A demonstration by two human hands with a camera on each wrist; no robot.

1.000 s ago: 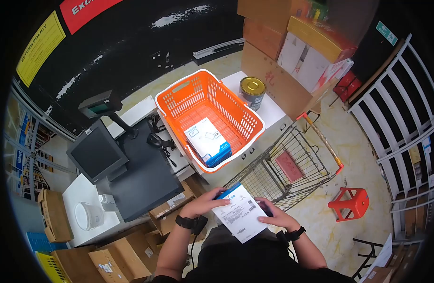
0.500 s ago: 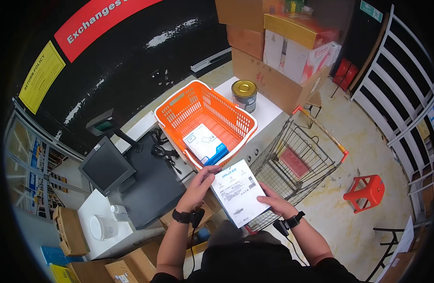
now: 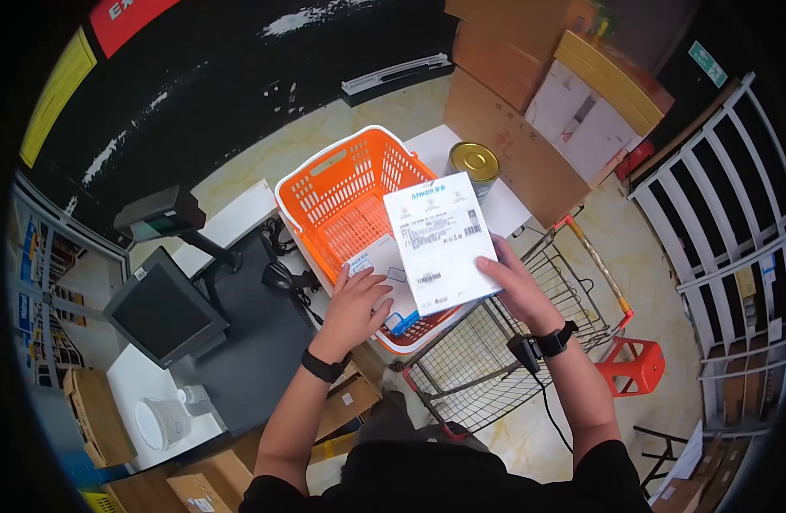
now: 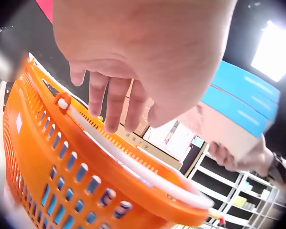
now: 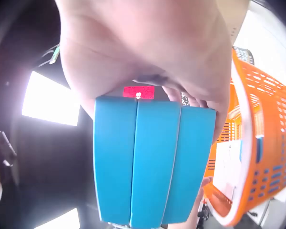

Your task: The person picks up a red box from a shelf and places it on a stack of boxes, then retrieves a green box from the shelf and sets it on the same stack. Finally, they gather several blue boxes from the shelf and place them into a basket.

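Observation:
My right hand (image 3: 519, 286) grips a stack of three flat white-and-blue Anker boxes (image 3: 435, 244) by its right side, thumb on the printed white face. In the right wrist view their blue edges (image 5: 155, 157) line up side by side. The stack overlaps the right part of an orange shopping basket (image 3: 324, 175) in the head view. Another white-and-blue box (image 3: 371, 255) lies inside the basket, partly covered by the stack and my left hand. That left hand (image 3: 354, 312) hangs over the basket's near rim with loosely extended fingers (image 4: 115, 102), gripping nothing.
A gold-lidded can (image 3: 474, 161) stands beside the basket on the white counter (image 3: 508, 209). To the left are a monitor (image 3: 164, 306) and a handheld scanner (image 3: 279, 275). A wire shopping cart (image 3: 470, 376) stands close on the right, near a red stool (image 3: 634, 366).
The box stack has moved from near my body up and forward over the basket, now held by my right hand alone. My left hand has let go and reached to the basket.

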